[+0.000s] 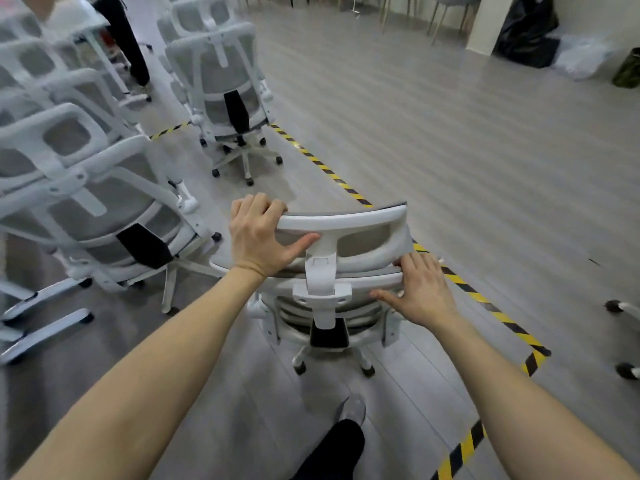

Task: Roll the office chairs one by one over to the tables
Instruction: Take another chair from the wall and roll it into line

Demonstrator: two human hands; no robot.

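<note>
- A row of white mesh chairs (86, 202) crowds the left edge, their wheeled bases near the held chair's left side.
- Farther up, a person's dark trouser legs (124, 39) stand beside that row.
- Another white office chair (225, 95) stands ahead, straddling the yellow-black floor tape (332, 174).
- The left hand (258, 237) grips the headrest (343, 226) of the held office chair (325, 306), fingers curled over its top edge.
- The right hand (420, 289) clasps the backrest's top rim, thumb underneath.
- The chair sits centre, just left of the tape.
- Black bags (526, 32) lie far right, well apart.
</note>
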